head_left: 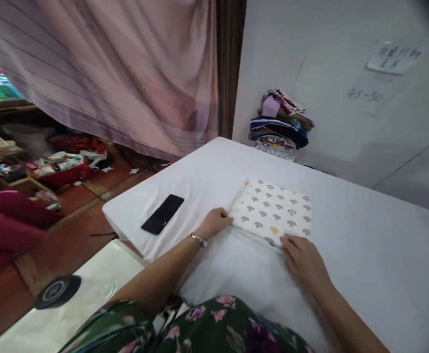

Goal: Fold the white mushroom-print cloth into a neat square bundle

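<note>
A folded white cloth point(273, 208) with grey, yellow and brown mushroom-like prints lies flat on the white-covered table point(361, 235). My left hand point(214, 222), with a silver bracelet at the wrist, pinches the cloth's near left corner. At the near right corner, my right hand point(305, 257) has its fingertips on top of the cloth's edge, with the thumb against the near side. Both hands are closed on the cloth's edges. A black phone point(163, 214) lies on the table to the left of my left hand.
Folded clothes point(281, 122) are stacked by the wall behind the table. A pink curtain point(144, 73) hangs at the back left. On the left stand a cream surface point(93, 289) with a black round object point(58, 291), a red basket point(65, 171) and pink fabric point(12, 225).
</note>
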Demonstrator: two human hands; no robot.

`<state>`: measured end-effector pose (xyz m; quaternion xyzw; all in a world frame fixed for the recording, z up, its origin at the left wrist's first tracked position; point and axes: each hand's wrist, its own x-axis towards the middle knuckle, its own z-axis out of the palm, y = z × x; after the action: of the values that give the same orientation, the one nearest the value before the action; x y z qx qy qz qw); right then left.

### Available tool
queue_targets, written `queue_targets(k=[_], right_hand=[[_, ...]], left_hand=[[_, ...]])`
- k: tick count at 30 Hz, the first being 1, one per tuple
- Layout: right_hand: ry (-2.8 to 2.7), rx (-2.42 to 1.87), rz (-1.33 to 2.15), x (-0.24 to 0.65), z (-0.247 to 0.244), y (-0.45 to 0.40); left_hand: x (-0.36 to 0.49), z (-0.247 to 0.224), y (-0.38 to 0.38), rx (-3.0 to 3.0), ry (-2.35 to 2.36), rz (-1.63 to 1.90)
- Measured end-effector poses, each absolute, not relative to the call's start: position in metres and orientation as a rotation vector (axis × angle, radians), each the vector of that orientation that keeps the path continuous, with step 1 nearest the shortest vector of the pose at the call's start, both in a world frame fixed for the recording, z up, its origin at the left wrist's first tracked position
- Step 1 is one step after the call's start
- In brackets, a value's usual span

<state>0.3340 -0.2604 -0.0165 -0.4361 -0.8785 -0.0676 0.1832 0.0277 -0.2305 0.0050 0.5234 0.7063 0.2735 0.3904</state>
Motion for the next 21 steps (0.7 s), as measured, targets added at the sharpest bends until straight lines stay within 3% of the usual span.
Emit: queue_targets(k=[7,21], right_hand=[[-2.373,-1.211,-0.142,0.336,-0.024,-0.264],[-2.282,-1.317,0.11,0.339,-0.021,-0.265]], left_hand=[[0.038,0.016,-0.23,1.535,1.848,0.86],[0.038,0.011,-0.223,1.816,1.852,0.717]])
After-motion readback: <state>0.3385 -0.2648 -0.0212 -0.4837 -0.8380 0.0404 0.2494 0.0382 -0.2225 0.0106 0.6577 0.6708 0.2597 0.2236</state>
